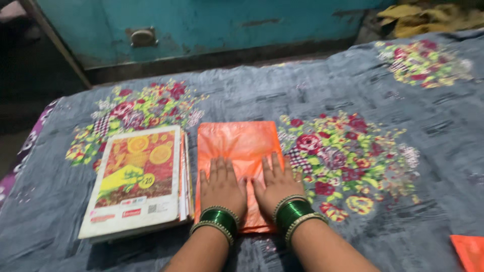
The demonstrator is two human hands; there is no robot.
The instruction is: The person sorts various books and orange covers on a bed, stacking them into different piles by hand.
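Note:
An orange plastic bag (237, 143) lies flat on the grey flowered bedsheet (327, 95). My left hand (222, 186) and my right hand (276, 182) rest palm down side by side on the bag's near half, fingers spread and pointing away from me. Both wrists wear green and gold bangles. Neither hand grips anything. Just left of the bag sits a stack of flat printed packets (138, 181) with an orange, yellow and white top sheet.
Another orange piece (470, 251) shows at the lower right corner. A teal painted door with a round metal fitting (142, 36) stands beyond the bed's far edge. Yellow cloth (428, 17) is heaped at the top right. The bed's left edge drops into dark floor.

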